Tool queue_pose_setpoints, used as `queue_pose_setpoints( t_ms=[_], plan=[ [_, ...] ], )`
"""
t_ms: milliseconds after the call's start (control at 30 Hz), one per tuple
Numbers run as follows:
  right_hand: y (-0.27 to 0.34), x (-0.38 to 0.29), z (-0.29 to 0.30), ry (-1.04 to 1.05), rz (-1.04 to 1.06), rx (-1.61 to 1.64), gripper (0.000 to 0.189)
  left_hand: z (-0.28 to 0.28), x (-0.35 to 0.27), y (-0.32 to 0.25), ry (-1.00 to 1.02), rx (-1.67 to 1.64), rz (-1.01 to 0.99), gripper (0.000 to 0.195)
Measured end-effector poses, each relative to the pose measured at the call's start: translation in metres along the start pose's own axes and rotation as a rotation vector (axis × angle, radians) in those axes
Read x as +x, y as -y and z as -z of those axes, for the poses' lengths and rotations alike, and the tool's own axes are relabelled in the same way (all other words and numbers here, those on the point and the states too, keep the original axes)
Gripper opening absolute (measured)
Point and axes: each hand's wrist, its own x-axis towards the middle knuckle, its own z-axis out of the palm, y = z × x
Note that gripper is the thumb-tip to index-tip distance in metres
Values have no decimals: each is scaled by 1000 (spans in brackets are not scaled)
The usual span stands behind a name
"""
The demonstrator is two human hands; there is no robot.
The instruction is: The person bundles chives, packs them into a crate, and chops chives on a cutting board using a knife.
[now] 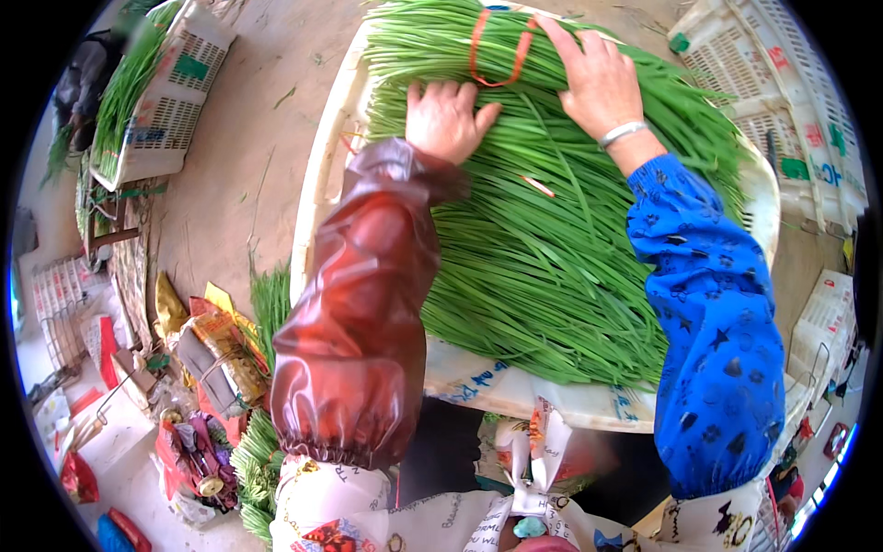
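Long green leafy stalks, which look like garlic chives [524, 276], fill a white plastic crate [324, 165] in front of me. A bundle of the same stalks [428, 41] lies across the far end, ringed by an orange-red band [476, 48]. My left hand [445, 121], below a dark red sleeve cover, rests palm down against the bundle's near side, its thumb spread. My right hand [600, 79], with a silver bracelet and a blue sleeve cover, lies on the bundle right of the band, index finger reaching the band's top. Neither hand visibly grips anything.
Another white crate of green stalks [176, 96] stands at the upper left, beside a partly visible person [86, 83]. White crates [779, 103] stand at the upper right. At the lower left are bundled greens [259, 455], packets [221, 352] and bags [196, 462].
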Motion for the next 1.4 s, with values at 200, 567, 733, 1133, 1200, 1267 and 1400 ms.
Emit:
queue_pose_setpoints(
  t_ms=[200, 567, 733, 1133, 1200, 1267, 1400],
  plan=[
    [7, -23, -45, -81, 8, -13, 86, 6, -6, -6, 15, 32, 45, 39],
    [-7, -13, -53, 369, -117, 249, 71, 8, -6, -12, 14, 109, 29, 36],
    [6, -30, -61, 187, -87, 71, 75, 45, 7, -13, -37, 10, -83, 27],
    [-4, 4, -25, 481, -179, 338, 56, -2, 63, 22, -176, -198, -57, 25],
    [-2, 5, -42, 487, -141, 282, 52, -2, 66, 43, 42, -131, -14, 30],
    [1, 1, -62, 531, -118, 233, 63, -4, 64, 42, 312, 241, 97, 37],
    [-39, -6, -39, 548, 158, 535, 66, -17, 46, -15, 16, 174, -50, 41]
  ],
)
